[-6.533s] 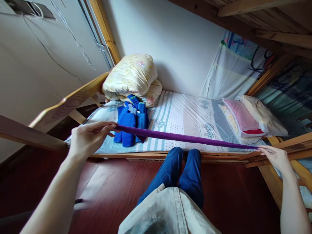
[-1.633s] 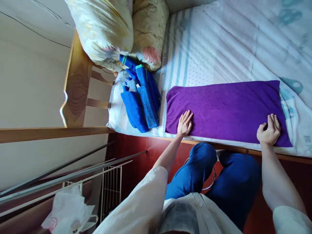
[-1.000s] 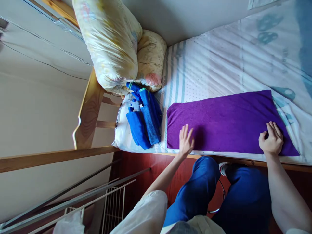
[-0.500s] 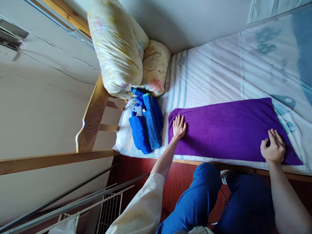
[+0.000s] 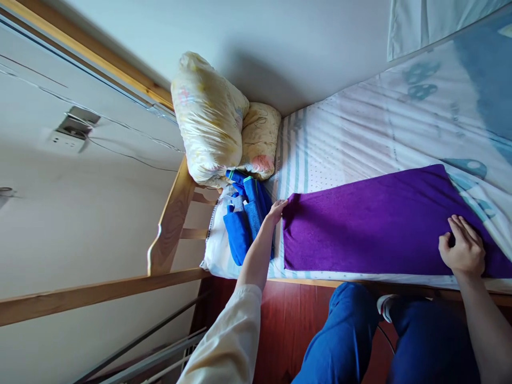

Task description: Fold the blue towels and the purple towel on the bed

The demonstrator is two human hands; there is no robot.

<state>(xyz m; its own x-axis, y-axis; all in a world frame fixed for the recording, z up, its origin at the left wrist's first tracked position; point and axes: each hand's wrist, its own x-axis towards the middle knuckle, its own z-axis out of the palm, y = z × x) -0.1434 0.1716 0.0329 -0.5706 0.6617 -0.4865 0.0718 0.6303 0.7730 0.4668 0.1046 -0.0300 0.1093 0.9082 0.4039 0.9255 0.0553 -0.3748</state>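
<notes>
A purple towel (image 5: 372, 226) lies spread lengthwise along the near side of the bed. At its far left corner is my left hand (image 5: 278, 209), fingers together and pinching the edge, with a small crease in the cloth beside them. My right hand (image 5: 464, 248) rests palm down near the towel's right end, fingers stretched out and thumb apart. Several folded blue towels (image 5: 239, 234) lie just left of my left forearm, which partly covers them.
A rolled cream quilt (image 5: 210, 125) and a second cream bundle (image 5: 262, 138) stand at the bed's left end. The wooden bed frame (image 5: 170, 224) borders that side. Metal rack bars (image 5: 160, 368) are low on the left, above the red floor (image 5: 284, 314).
My left hand has shifted from lying flat on the towel to its far left corner and closed there. The towel's left end is straighter. My right hand stays flat on the cloth.
</notes>
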